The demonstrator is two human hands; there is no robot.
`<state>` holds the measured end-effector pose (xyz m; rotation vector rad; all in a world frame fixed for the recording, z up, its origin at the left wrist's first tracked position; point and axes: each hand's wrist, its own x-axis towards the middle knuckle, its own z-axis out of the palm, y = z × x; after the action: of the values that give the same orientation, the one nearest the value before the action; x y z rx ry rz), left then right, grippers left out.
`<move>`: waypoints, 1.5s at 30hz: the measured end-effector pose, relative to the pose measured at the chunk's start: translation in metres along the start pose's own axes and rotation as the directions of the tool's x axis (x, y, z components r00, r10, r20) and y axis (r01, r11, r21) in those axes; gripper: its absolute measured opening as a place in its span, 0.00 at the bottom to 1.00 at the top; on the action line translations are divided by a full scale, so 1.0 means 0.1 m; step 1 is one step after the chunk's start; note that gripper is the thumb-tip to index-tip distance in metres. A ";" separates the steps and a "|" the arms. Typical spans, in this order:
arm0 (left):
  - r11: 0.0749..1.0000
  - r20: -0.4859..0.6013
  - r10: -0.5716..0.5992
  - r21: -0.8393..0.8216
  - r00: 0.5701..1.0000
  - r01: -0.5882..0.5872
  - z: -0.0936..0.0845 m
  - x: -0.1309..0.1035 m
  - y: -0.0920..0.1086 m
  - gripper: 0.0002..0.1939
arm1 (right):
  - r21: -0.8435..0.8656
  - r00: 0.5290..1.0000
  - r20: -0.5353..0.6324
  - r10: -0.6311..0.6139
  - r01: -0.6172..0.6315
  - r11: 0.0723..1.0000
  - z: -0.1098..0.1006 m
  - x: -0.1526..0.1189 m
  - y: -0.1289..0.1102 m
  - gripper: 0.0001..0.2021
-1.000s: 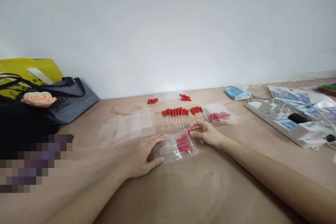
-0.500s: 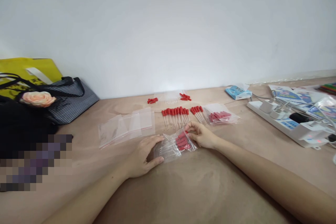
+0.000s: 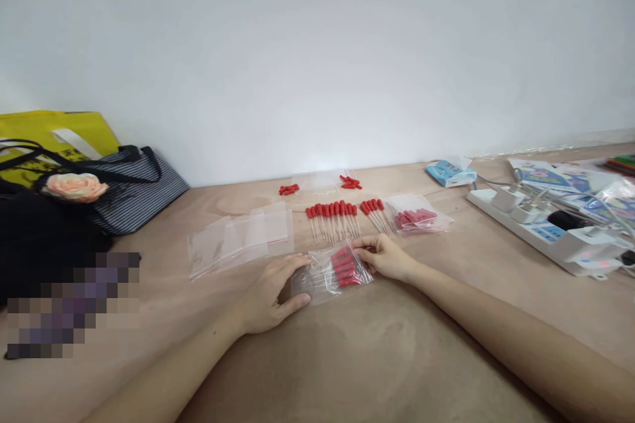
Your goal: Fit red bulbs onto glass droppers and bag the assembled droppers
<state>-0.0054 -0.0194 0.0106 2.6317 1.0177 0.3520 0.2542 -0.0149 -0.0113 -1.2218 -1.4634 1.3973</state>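
Observation:
A clear zip bag (image 3: 322, 277) with several red-bulbed droppers (image 3: 346, 266) in it lies on the table between my hands, bulbs to the right. My left hand (image 3: 272, 294) holds the bag's left end, thumb at the near corner and fingers at the far one. At the bag's upper right corner, my right hand (image 3: 381, 256) pinches the edge between thumb and fingers. Just beyond the bag lies a row of loose droppers (image 3: 332, 215), with a smaller group of droppers (image 3: 373, 210) to its right. A filled bag (image 3: 417, 215) rests farther right.
Flat clear bags (image 3: 243, 238) overlap at left. Red bulbs (image 3: 289, 190) and more red bulbs (image 3: 350, 182) flank glass tubes (image 3: 325, 189) near the wall. A power strip (image 3: 536, 228) with chargers and a blue packet (image 3: 450, 173) are at right; a striped bag (image 3: 143, 192) is at left.
The droppers in the bag between my hands now lie more evenly side by side, and the plastic over their bulbs has shifted. Both hands have hardly moved.

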 end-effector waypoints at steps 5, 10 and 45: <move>1.000 -0.002 0.005 0.004 1.000 -0.005 0.00 -0.01 0.01 0.25 | -0.022 1.000 0.003 0.015 -0.015 1.000 -0.08 -0.05 0.00 0.23; 1.000 0.025 0.006 0.020 1.000 -0.006 0.00 0.00 0.00 0.24 | -0.115 1.000 -0.002 -0.017 0.016 0.993 -0.08 -0.05 -0.01 0.19; 0.998 0.028 0.060 -0.021 0.998 -0.060 -0.05 -0.01 0.01 0.25 | 0.073 0.974 0.165 0.157 -0.171 0.983 0.10 -0.16 -0.13 0.14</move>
<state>-0.0069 -0.0204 0.0152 2.6457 0.9228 0.3350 0.2469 -0.0327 0.0021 -1.2228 -1.4168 1.6852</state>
